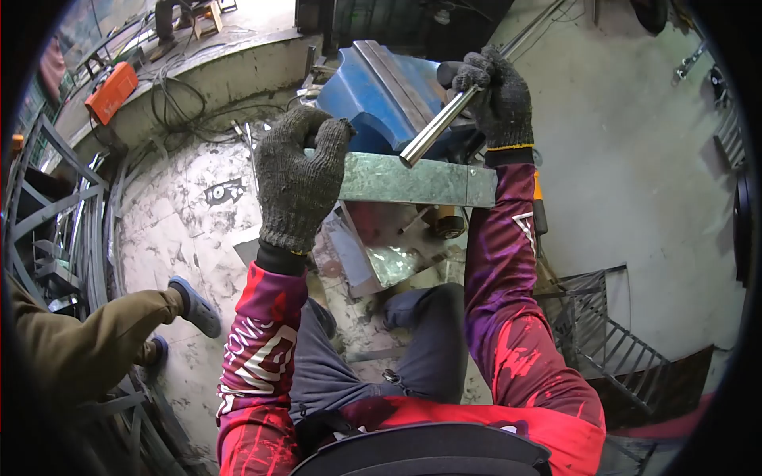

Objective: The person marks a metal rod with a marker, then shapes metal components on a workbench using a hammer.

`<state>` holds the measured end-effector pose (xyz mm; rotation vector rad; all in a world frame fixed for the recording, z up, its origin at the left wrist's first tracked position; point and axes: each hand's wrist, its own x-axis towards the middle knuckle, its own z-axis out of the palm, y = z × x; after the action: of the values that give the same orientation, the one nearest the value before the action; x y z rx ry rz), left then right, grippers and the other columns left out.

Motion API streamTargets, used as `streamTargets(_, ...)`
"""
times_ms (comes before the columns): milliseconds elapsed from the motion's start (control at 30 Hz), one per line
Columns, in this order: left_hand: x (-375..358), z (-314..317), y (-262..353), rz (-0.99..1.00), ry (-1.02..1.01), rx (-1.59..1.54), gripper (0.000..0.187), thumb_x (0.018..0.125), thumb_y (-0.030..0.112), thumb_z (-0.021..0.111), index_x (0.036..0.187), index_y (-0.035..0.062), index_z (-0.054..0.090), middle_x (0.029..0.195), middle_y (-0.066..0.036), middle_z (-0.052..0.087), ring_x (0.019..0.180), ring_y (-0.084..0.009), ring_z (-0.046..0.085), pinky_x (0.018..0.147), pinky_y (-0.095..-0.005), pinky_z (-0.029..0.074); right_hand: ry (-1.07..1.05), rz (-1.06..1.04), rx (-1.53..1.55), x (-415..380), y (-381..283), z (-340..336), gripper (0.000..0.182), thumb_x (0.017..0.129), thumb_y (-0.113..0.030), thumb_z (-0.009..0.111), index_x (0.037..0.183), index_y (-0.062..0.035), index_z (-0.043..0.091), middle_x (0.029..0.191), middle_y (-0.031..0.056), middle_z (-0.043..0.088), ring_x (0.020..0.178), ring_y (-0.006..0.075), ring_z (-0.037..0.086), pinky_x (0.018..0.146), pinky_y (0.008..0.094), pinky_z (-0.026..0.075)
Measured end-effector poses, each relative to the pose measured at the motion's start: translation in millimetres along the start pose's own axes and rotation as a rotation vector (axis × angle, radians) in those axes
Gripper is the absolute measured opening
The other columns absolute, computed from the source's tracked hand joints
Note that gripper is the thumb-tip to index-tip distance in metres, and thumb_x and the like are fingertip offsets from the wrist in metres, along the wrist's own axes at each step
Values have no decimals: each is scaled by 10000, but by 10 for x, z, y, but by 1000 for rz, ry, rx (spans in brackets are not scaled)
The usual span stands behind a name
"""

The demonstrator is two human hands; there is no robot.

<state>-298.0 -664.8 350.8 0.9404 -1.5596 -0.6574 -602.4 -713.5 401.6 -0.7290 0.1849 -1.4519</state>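
Observation:
My right hand (pixel 502 99), in a dark knit glove, is closed around a shiny metal tube (pixel 439 128). The tube slants from near the middle up to the upper right. Gloved too, my left hand (pixel 298 178) has its fingers curled over the left end of a flat galvanized metal bar (pixel 413 181); what lies inside its fingers is hidden. Behind the bar stands a blue bench vise (pixel 373 103) with a grey metal strip along its top. The tube's near end is just above the bar.
Another person's leg and blue shoe (pixel 196 307) are at the left, beside a pile of metal frames (pixel 59 214). An orange machine (pixel 112 92) and loose cables (pixel 171 99) lie at the upper left. A metal rack (pixel 615 341) stands at the lower right.

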Motion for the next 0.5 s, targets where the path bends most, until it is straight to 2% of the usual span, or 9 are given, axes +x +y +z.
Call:
streamTargets(167, -79, -31, 26, -23, 8, -151, 202, 952, 172, 612, 946, -11, 698, 732, -27, 630, 647, -89, 575, 595, -275, 474, -85, 70, 68, -21, 3, 2, 254, 1036, -154, 479, 790, -106, 441, 718, 17, 384, 647, 169, 442, 720, 371, 447)
streamTargets(233, -141, -48, 64, -11, 80, -320, 219, 924, 196, 625, 878, -12, 677, 731, -109, 648, 653, -191, 619, 643, -319, 483, -87, 74, 107, -47, 18, 31, 260, 1048, -166, 464, 798, -100, 432, 726, 19, 373, 644, 176, 434, 718, 377, 449)
streamTargets(300, -176, -63, 74, 16, 81, -364, 223, 957, 184, 590, 885, -12, 668, 749, -118, 644, 665, -183, 616, 643, -319, 478, -78, 77, 109, -69, 17, 44, 264, 1057, -179, 451, 807, -95, 431, 736, 19, 378, 640, 178, 434, 729, 372, 446)
streamTargets(367, -220, -49, -7, 330, 214, -110, 130, 957, 93, 571, 944, -12, 647, 830, -139, 658, 673, -212, 614, 638, -331, 482, -59, 38, 45, -128, -9, 61, 265, 1057, -178, 446, 808, -90, 428, 737, 21, 380, 645, 175, 437, 740, 366, 440)
streamTargets(400, -228, -44, -114, 486, 196, 91, 104, 936, -5, 553, 1024, -14, 608, 911, -163, 658, 692, -254, 622, 631, -354, 501, -46, 42, 35, -168, -16, 94, 265, 1057, -178, 446, 808, -90, 428, 737, 21, 380, 645, 175, 437, 740, 366, 440)
streamTargets(500, -321, -60, -57, 427, 122, -36, 201, 898, -72, 558, 1088, -14, 583, 953, -176, 656, 713, -291, 636, 621, -380, 523, -10, 66, -25, -199, -16, 127, 261, 1054, -170, 444, 807, -86, 429, 741, 22, 392, 652, 171, 435, 737, 358, 430)
